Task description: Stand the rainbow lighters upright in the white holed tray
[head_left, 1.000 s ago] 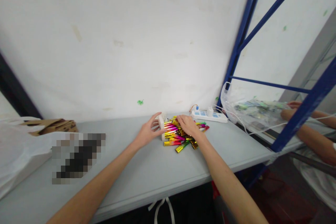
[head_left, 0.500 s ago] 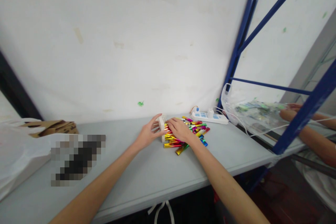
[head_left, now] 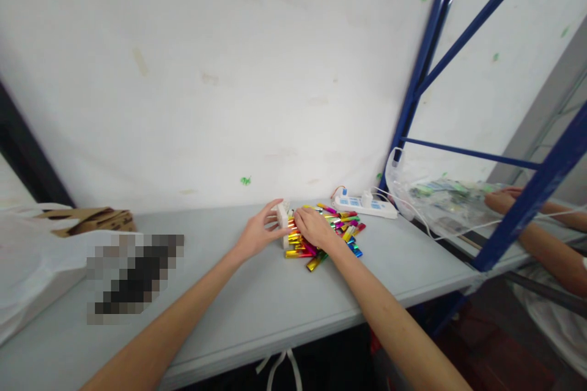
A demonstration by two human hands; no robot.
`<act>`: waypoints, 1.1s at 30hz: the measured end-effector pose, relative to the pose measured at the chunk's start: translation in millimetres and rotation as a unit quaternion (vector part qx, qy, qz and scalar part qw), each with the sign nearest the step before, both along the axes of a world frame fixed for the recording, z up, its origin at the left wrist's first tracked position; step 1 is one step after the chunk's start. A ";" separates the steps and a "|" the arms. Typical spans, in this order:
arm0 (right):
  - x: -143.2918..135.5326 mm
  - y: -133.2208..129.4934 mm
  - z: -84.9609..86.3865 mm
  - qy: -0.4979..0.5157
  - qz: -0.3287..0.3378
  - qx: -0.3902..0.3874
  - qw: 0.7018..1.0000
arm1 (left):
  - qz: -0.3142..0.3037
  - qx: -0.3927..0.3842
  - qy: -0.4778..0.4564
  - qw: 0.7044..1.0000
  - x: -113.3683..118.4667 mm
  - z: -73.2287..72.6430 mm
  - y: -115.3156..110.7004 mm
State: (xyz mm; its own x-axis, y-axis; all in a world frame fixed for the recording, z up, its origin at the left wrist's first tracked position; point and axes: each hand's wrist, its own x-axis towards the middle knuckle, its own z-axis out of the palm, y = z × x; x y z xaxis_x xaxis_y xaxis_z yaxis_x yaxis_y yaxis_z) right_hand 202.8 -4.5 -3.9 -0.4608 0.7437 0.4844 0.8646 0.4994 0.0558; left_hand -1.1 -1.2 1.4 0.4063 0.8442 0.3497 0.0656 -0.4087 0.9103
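My left hand point(head_left: 260, 232) grips a small white block point(head_left: 281, 226) that stands on edge on the grey tabletop, thumb at its near side and fingers at its far side. The block's top looks bumpy or pierced. Just right of it, my right hand point(head_left: 315, 229) lies over a pile of shiny foil-coloured tubes point(head_left: 351, 231) in gold, red, green, blue and purple. Its fingers curl down around some tubes beside the block, and the fingertips are partly hidden. Several tubes point with their ends at the block's right face.
A white power strip point(head_left: 367, 206) with plugs lies behind the pile. At left are a white plastic bag point(head_left: 41, 263), folded brown cardboard point(head_left: 98, 221) and a pixelated dark object point(head_left: 142, 275). Blue rack posts point(head_left: 518, 214) rise at right, where another person's arms point(head_left: 545, 241) reach over clear plastic bags point(head_left: 452, 195).
My right hand shifts slightly over the tubes, and its fingers are drawn in a little. The left hand and the white block stay in place. The view tilts slightly.
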 end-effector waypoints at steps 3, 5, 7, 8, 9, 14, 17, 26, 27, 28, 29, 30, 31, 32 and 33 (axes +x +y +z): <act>7.5 0.4 0.2 -0.002 -0.007 -0.007 1.000 | 0.011 0.003 -0.001 1.000 0.3 0.0 0.3; 13.5 0.7 1.5 -0.002 -0.010 -0.013 1.000 | 0.015 0.000 0.002 1.000 0.2 1.1 -0.3; 18.5 0.5 4.0 0.016 -0.017 -0.022 0.999 | 0.015 -0.004 0.003 1.000 -0.1 2.7 -1.9; 20.1 0.0 5.6 0.028 -0.019 -0.028 0.999 | 0.014 -0.005 0.004 1.000 -0.2 3.7 -3.0; 20.9 -0.9 7.4 0.041 -0.019 -0.035 0.998 | 0.012 -0.005 0.004 1.000 -0.4 4.5 -4.2; 8.1 -9.7 14.4 0.093 0.013 -0.030 0.995 | 0.005 0.001 0.002 1.000 -0.3 6.3 -7.0; -8.9 -12.9 14.0 0.096 0.022 -0.020 0.995 | -0.001 0.009 -0.004 1.000 -0.1 5.3 -5.3; -9.5 -4.8 6.3 0.051 0.007 -0.023 0.998 | -0.007 -0.002 -0.002 1.000 -1.9 5.4 -3.9; -4.7 -4.6 5.9 0.056 0.005 -0.021 0.998 | -0.006 -0.003 -0.003 1.000 -2.3 5.3 -3.9; 0.3 -4.5 5.5 0.066 0.002 -0.021 0.998 | -0.004 -0.005 -0.005 1.000 -2.6 5.0 -3.9; 5.0 -4.5 4.9 0.076 -0.002 -0.022 0.997 | -0.001 -0.006 -0.006 1.000 -3.0 4.7 -3.8; 9.3 -4.2 4.1 0.087 -0.006 -0.026 0.996 | 0.002 -0.007 -0.006 1.000 -3.4 4.4 -3.6; 12.9 -3.7 3.0 0.096 -0.009 -0.031 0.995 | 0.005 -0.007 -0.005 1.000 -3.7 4.0 -3.4; 15.7 -3.0 1.7 0.103 -0.011 -0.037 0.994 | 0.008 -0.006 -0.003 1.000 -4.0 3.7 -3.2; 17.8 -2.1 0.3 0.110 -0.012 -0.042 0.993 | 0.012 -0.005 0.000 1.000 -4.2 3.4 -3.0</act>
State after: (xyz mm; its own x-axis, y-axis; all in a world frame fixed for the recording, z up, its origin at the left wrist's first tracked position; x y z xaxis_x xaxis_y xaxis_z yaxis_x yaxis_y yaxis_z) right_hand 220.6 -6.6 -3.6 -0.3326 0.7952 0.5070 0.8633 0.4731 -0.1758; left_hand -5.3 -4.2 4.9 0.3867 0.8571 0.3404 0.0758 -0.3974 0.9145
